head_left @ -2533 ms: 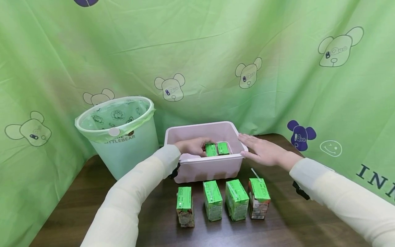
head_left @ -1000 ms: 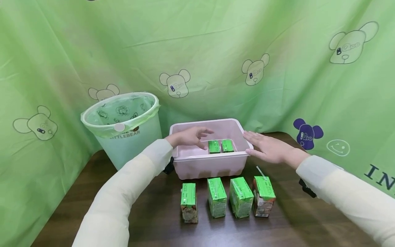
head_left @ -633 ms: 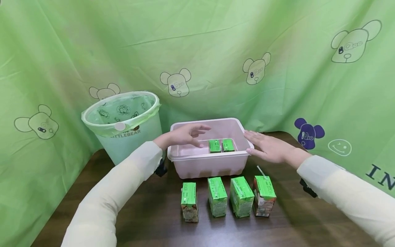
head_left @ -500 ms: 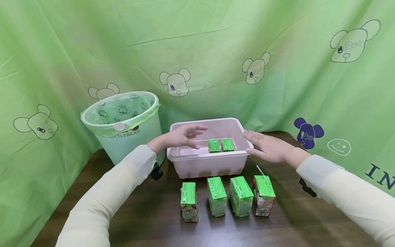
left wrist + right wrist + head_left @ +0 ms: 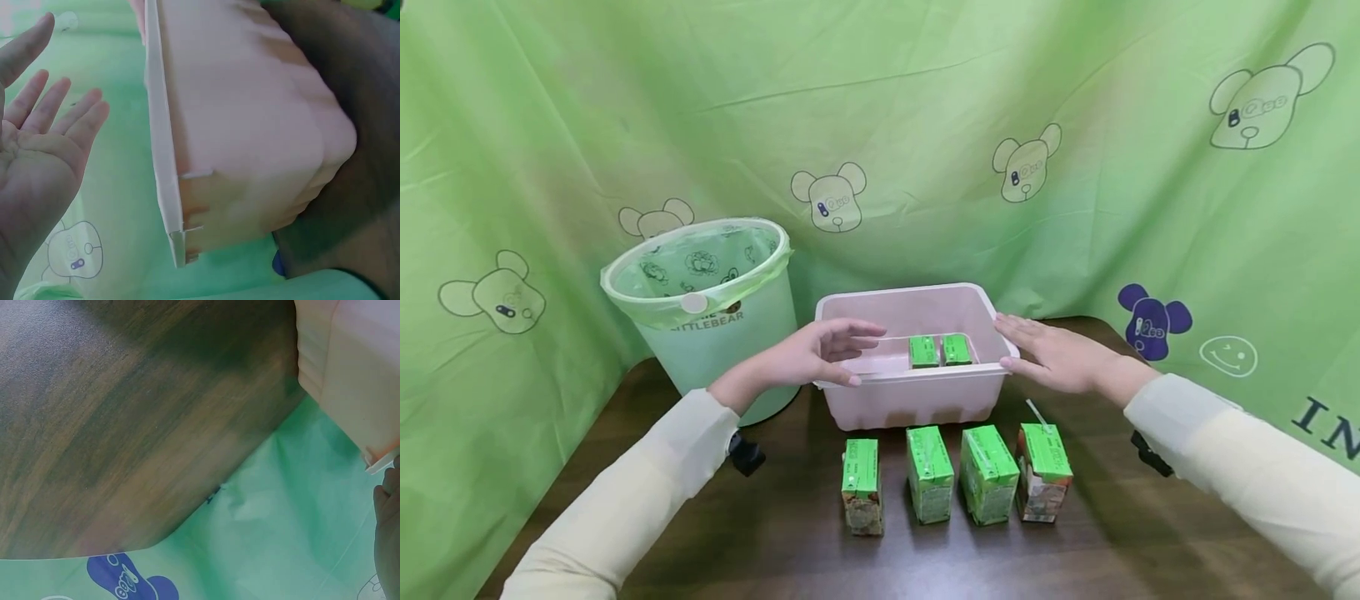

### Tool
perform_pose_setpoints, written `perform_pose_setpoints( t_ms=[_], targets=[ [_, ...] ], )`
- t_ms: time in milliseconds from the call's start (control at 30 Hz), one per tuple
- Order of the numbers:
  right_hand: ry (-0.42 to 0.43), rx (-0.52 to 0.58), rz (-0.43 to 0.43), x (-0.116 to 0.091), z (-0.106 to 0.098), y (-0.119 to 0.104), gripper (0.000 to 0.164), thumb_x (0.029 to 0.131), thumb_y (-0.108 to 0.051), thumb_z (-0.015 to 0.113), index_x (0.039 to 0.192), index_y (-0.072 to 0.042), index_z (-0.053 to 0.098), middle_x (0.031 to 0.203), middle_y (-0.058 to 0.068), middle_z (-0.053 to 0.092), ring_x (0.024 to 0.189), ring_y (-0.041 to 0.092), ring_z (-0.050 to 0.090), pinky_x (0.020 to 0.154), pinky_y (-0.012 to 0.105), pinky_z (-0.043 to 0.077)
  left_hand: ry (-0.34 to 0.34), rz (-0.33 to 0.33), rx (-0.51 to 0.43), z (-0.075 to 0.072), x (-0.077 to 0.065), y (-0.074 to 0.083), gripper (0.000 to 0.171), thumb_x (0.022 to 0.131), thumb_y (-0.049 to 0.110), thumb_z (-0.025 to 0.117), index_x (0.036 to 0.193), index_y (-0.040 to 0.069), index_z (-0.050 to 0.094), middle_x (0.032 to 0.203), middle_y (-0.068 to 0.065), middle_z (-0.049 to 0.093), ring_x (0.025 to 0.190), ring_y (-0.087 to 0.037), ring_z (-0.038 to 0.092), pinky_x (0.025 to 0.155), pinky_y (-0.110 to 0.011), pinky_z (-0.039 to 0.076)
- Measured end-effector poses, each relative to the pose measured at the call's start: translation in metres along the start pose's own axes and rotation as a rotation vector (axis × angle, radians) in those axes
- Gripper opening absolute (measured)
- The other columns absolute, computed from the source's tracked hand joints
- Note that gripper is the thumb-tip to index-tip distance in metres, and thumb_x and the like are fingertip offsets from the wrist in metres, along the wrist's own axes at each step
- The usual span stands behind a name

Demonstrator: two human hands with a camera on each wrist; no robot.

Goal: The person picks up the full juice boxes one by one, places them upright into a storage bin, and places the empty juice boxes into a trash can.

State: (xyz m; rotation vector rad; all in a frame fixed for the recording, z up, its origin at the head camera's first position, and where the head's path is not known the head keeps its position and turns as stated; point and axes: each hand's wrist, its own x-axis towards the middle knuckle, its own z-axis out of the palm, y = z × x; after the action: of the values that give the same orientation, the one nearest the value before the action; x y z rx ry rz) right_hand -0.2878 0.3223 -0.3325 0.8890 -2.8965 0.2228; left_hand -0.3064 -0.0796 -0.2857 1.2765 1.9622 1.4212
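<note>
Leftmost green-topped rectangular carton (image 5: pixel 862 487): upright, wearer-side of nearer left hand (image 5: pixel 808 354) (empty, fingers extended); right hand (image 5: pixel 1054 357), straight-fingered, touches pink plastic tub (image 5: pixel 917 402)

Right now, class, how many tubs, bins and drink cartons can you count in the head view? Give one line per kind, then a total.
Tub: 1
Bin: 1
Green-topped cartons: 6 (4 on the table, 2 in the tub)
Total: 8

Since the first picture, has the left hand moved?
Yes: the left hand has moved left, away from the two cartons inside the pink tub.
</note>
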Motion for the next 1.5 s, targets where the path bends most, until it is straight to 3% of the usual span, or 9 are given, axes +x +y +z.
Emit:
perform_pose_setpoints(
  t_ms=[233, 367, 700, 900, 1100, 1333, 1500],
  targets=[
    [-0.002, -0.001, 0.005, -0.001, 0.000, 0.001, 0.069, 0.102, -0.043, 0.045, 0.151, 0.001, 0.026, 0.157, 0.020, 0.023, 0.142, 0.039, 0.022, 0.113, 0.055, 0.023, -0.047, 0.082, -0.069, 0.016, -0.022, -0.010, 0.067, 0.081, -0.015, 0.068, 0.141, -0.008, 0.039, 0.146, -0.020, 0.043, 0.134, -0.039, 0.039, 0.112, -0.043, 0.033],
    [-0.003, -0.002, 0.004, -0.003, 0.002, 0.002, 0.068, 0.102, -0.043, 0.045, 0.151, 0.001, 0.026, 0.156, 0.021, 0.023, 0.142, 0.039, 0.022, 0.113, 0.055, 0.023, -0.076, 0.073, -0.072, 0.025, -0.032, -0.017, 0.068, 0.080, -0.014, 0.070, 0.141, -0.007, 0.039, 0.146, -0.022, 0.041, 0.135, -0.033, 0.040, 0.112, -0.042, 0.033],
    [0.005, -0.007, 0.002, -0.002, 0.001, 0.002, 0.068, 0.102, -0.042, 0.045, 0.151, 0.002, 0.027, 0.156, 0.021, 0.024, 0.142, 0.040, 0.022, 0.113, 0.055, 0.023, -0.118, 0.043, -0.040, 0.038, -0.051, -0.042, 0.079, 0.077, -0.008, 0.077, 0.145, -0.001, 0.038, 0.149, -0.025, 0.037, 0.136, -0.034, 0.037, 0.112, -0.048, 0.031],
    [0.006, -0.002, 0.003, -0.003, 0.000, 0.001, 0.068, 0.102, -0.042, 0.046, 0.150, 0.002, 0.027, 0.156, 0.022, 0.024, 0.142, 0.040, 0.022, 0.113, 0.055, 0.023, -0.152, 0.034, -0.070, 0.045, -0.056, -0.054, 0.081, 0.076, -0.004, 0.079, 0.146, 0.001, 0.039, 0.150, -0.013, 0.041, 0.138, -0.034, 0.035, 0.114, -0.044, 0.028],
    [0.005, -0.002, 0.003, -0.002, 0.001, 0.002, 0.068, 0.102, -0.042, 0.045, 0.151, 0.001, 0.027, 0.157, 0.020, 0.023, 0.142, 0.039, 0.021, 0.113, 0.055, 0.022, -0.182, 0.035, -0.060, 0.050, -0.058, -0.064, 0.085, 0.077, 0.006, 0.082, 0.147, 0.000, 0.035, 0.151, -0.018, 0.038, 0.139, -0.027, 0.034, 0.115, -0.048, 0.025],
    [0.005, 0.003, 0.004, 0.000, 0.002, 0.003, 0.068, 0.102, -0.042, 0.045, 0.152, 0.000, 0.026, 0.157, 0.018, 0.022, 0.143, 0.038, 0.021, 0.113, 0.054, 0.022, -0.208, -0.012, -0.048, 0.056, -0.057, -0.066, 0.087, 0.073, 0.002, 0.083, 0.147, 0.009, 0.039, 0.148, -0.001, 0.044, 0.138, -0.026, 0.036, 0.113, -0.040, 0.030],
    [0.006, 0.007, -0.001, 0.001, 0.003, 0.003, 0.068, 0.102, -0.042, 0.045, 0.152, 0.000, 0.026, 0.157, 0.019, 0.022, 0.143, 0.038, 0.021, 0.113, 0.054, 0.023, -0.240, -0.013, -0.053, 0.058, -0.055, -0.070, 0.088, 0.072, -0.001, 0.083, 0.147, 0.006, 0.038, 0.147, -0.012, 0.043, 0.133, -0.028, 0.041, 0.111, -0.036, 0.034]
  ],
)
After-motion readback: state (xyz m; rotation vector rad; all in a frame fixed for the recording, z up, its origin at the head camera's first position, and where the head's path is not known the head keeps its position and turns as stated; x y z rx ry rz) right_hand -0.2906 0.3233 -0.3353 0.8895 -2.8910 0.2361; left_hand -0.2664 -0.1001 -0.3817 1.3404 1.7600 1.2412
